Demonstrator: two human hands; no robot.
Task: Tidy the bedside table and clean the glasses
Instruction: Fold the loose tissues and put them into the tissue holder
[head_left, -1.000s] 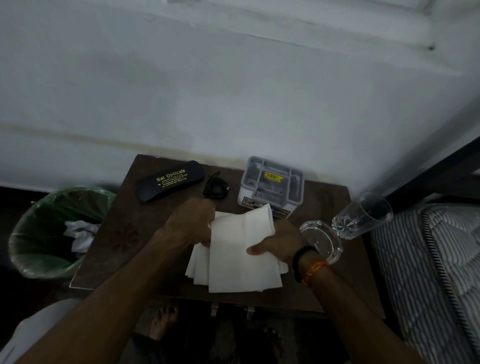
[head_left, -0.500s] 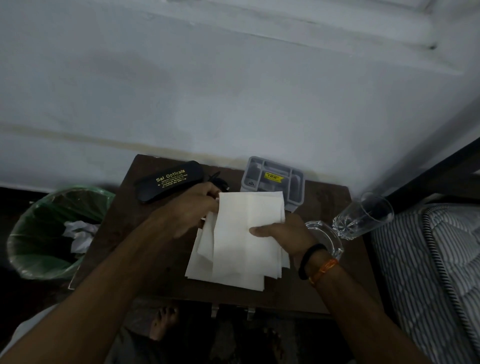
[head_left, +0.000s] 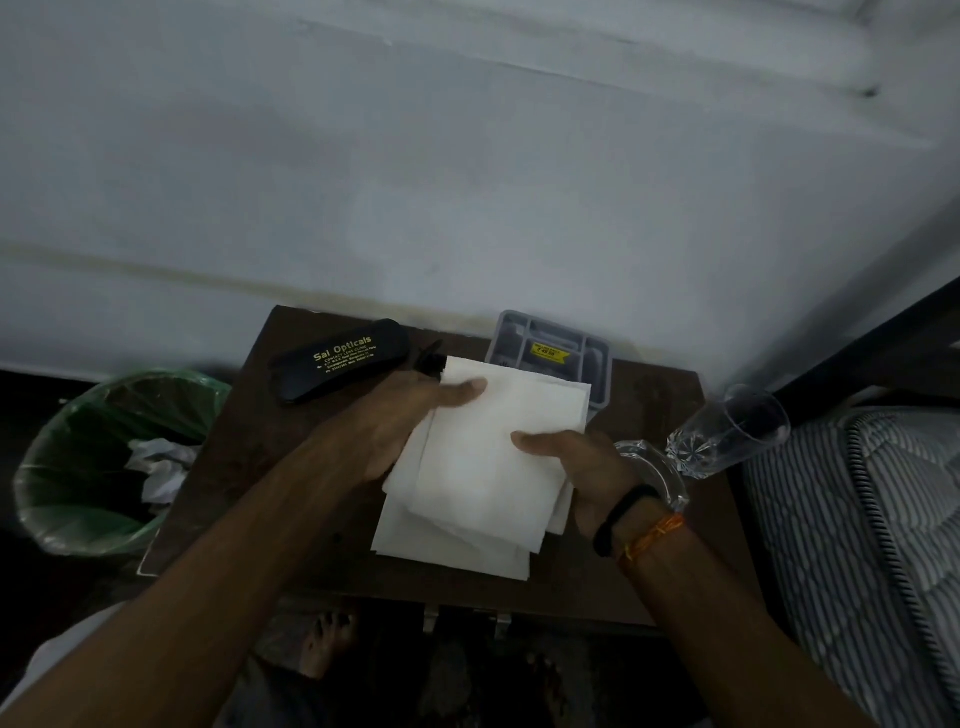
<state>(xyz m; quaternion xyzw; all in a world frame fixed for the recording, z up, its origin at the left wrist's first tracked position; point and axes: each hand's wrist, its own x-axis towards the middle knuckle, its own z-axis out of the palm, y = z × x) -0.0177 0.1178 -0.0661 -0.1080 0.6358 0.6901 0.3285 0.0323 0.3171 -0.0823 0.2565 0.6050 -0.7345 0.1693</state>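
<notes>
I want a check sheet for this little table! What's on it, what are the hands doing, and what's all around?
Surface: dark brown wooden bedside table, against the wall.
Job's things: stack of white paper napkins; black glasses case with gold lettering.
Clutter: grey plastic compartment organiser; clear drinking glass; round clear glass dish; small black item behind the napkins, unclear.
Hands: left hand and right hand both hold the napkins by the side edges.
Cables: nothing seen.
Surroundings: green-lined waste bin holding crumpled paper on the left; striped mattress on the right.

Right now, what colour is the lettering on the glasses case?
Yellow-gold on the black glasses case, clearest in the head view.
</notes>
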